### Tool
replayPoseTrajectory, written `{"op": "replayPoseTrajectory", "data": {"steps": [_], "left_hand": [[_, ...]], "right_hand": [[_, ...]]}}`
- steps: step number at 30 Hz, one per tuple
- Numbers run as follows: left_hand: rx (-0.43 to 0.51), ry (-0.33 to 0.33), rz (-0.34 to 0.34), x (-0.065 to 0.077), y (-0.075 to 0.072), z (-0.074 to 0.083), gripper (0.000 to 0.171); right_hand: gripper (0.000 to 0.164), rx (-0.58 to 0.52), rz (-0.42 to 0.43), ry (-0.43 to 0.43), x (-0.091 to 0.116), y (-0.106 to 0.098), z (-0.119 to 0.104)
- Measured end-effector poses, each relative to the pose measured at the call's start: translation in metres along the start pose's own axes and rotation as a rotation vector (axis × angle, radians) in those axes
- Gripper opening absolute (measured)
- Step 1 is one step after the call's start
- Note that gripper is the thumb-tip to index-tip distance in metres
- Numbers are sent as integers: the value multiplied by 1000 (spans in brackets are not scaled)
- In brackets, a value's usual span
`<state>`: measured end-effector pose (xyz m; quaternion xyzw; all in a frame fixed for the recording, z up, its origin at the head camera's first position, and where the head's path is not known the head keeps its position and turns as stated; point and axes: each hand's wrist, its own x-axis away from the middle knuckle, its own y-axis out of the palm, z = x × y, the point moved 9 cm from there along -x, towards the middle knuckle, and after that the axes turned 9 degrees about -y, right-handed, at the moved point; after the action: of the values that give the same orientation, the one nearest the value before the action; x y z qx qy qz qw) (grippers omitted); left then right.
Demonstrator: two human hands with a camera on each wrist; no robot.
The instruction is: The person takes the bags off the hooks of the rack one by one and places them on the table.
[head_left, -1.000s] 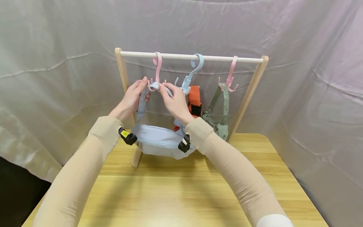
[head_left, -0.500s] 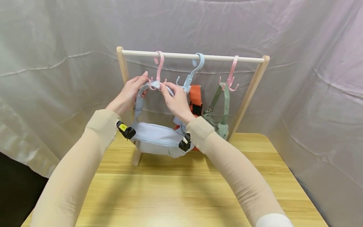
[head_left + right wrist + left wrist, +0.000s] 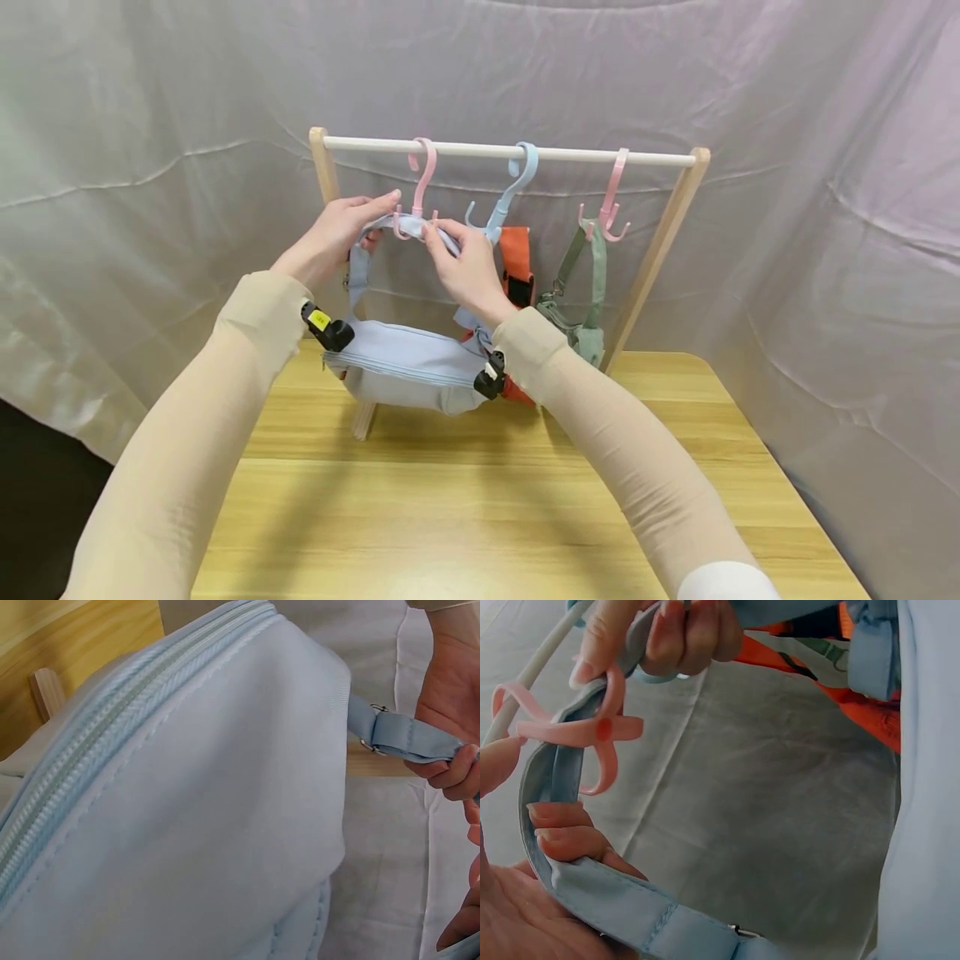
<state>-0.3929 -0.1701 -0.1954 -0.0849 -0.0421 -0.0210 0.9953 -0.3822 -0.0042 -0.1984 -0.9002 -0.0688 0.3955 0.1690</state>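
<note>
A light-blue zippered bag [image 3: 416, 354] hangs by its strap [image 3: 622, 900] at the left pink hook hanger [image 3: 424, 179]. My left hand [image 3: 330, 237] curls its fingers round the left side of the strap, its thumb apart near the hook's prongs. My right hand [image 3: 468, 267] pinches the strap just right of the hook. In the left wrist view the strap passes through the pink prongs [image 3: 604, 729]. The right wrist view is mostly filled by the bag's fabric [image 3: 225, 780], with a metal strap ring [image 3: 375, 727] beside it.
A rack with a white bar [image 3: 465, 150] and wooden legs stands on the wooden table [image 3: 450, 500]. A blue hook hanger [image 3: 517, 187] hangs in the middle, with an orange strap [image 3: 515, 250] below it. Further right, a green bag [image 3: 588, 333] hangs from another pink hook hanger [image 3: 613, 187].
My left hand has moved left and slightly up, spreading the strap. The bag has swung a little left and up. My right hand stays at nearly the same place.
</note>
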Motion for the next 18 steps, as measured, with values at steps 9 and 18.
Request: {"op": "replayPoseTrajectory", "data": {"steps": [9,18], "left_hand": [[-76,42,63,3,-3,9,32],[-131,108,120,6,-5,20,27]], "right_hand": [[25,-25,15,-5,1,0,-1],[23,-51,28,-7,0,1,-4]]}}
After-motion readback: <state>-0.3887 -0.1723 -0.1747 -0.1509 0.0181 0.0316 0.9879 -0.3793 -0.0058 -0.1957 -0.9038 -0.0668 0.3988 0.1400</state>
